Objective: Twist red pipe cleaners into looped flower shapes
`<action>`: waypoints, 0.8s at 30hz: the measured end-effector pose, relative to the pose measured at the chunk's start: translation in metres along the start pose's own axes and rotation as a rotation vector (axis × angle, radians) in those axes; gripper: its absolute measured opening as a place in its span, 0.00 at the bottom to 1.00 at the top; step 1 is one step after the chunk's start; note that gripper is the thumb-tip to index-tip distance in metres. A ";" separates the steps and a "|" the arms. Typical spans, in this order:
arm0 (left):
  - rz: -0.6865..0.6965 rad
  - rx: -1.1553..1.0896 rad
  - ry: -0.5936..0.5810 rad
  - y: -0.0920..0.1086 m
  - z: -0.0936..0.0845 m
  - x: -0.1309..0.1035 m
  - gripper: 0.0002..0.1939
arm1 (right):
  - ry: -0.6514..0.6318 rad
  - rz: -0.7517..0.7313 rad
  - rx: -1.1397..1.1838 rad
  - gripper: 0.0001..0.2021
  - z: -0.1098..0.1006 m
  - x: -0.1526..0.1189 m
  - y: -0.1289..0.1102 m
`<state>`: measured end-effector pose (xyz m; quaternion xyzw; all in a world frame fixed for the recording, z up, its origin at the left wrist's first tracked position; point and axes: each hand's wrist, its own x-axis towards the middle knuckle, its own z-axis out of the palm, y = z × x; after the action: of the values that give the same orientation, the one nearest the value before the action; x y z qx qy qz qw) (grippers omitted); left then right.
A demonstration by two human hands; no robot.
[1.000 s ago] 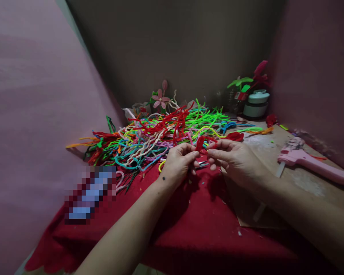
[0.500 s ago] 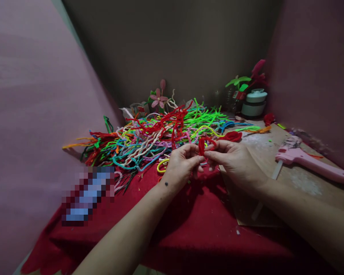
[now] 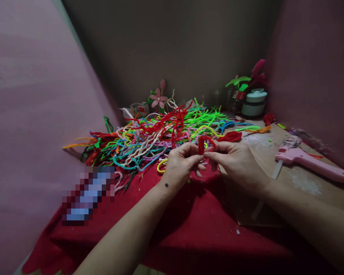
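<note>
A red pipe cleaner (image 3: 202, 144), bent into a loop, stands up between my two hands over the front of the table. My left hand (image 3: 185, 160) pinches its lower left side between thumb and fingers. From the right, my right hand (image 3: 231, 158) grips the other side, thumb and forefinger pressed together, its fingertips close to the left ones. The lower ends of the loop are hidden by my fingers. Just behind my right hand lies a bundled red pipe cleaner shape (image 3: 231, 136). A big heap of coloured pipe cleaners (image 3: 151, 141) spreads beyond my left hand.
A pink glue gun (image 3: 309, 158) with a glue stick lies at right on a brown board (image 3: 292, 187). A red cloth (image 3: 189, 225) covers the table. Behind stand a pale green lidded jar (image 3: 255, 103) and a pink pipe cleaner flower (image 3: 158, 98). A blurred-out object (image 3: 88, 196) lies at left.
The red loop has opened into a wider arch between my fingers. My hands have barely shifted, and the things on the table look the same.
</note>
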<state>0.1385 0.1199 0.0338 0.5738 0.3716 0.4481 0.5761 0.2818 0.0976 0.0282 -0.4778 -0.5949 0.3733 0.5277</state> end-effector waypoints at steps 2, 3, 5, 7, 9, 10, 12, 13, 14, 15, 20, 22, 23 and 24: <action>-0.007 0.009 0.022 0.001 -0.001 0.001 0.09 | -0.049 -0.018 -0.007 0.08 -0.001 0.000 -0.003; -0.012 0.014 0.027 0.002 -0.001 0.001 0.08 | -0.062 -0.038 -0.030 0.09 -0.001 0.000 -0.004; -0.021 0.027 0.032 0.002 -0.001 0.001 0.08 | -0.054 -0.091 -0.115 0.11 -0.001 0.000 -0.003; -0.027 0.048 0.032 0.002 0.000 0.001 0.08 | -0.009 -0.140 -0.218 0.11 0.000 0.000 0.000; -0.025 0.061 0.030 0.000 0.001 0.000 0.09 | 0.032 -0.169 -0.287 0.11 0.001 -0.001 0.002; -0.021 0.064 0.027 -0.001 0.001 0.000 0.09 | 0.042 -0.173 -0.301 0.11 0.001 -0.001 0.003; -0.007 0.057 0.021 -0.004 0.002 0.000 0.09 | 0.037 -0.155 -0.287 0.10 0.002 -0.001 0.002; -0.002 0.051 0.018 -0.005 0.002 0.000 0.09 | 0.025 -0.134 -0.262 0.10 0.002 -0.002 0.002; 0.002 0.044 0.016 -0.005 0.003 0.000 0.09 | 0.014 -0.105 -0.229 0.10 0.002 -0.002 0.001; 0.003 0.039 0.014 -0.005 0.003 0.000 0.09 | 0.004 -0.074 -0.192 0.10 0.001 -0.002 0.001; -0.004 0.071 0.014 -0.002 0.002 0.000 0.06 | -0.067 0.065 -0.005 0.09 -0.001 0.002 0.001; -0.017 0.090 0.026 0.001 0.002 -0.001 0.07 | -0.094 0.131 0.196 0.04 0.000 0.004 0.001; -0.030 0.098 0.029 0.002 0.002 -0.001 0.07 | -0.103 0.163 0.313 0.06 0.000 0.005 0.001; -0.046 0.107 0.027 0.003 0.003 -0.001 0.07 | -0.114 0.191 0.416 0.09 0.000 0.006 0.001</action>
<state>0.1402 0.1175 0.0367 0.5890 0.4158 0.4219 0.5496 0.2820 0.1033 0.0289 -0.3910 -0.4860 0.5626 0.5426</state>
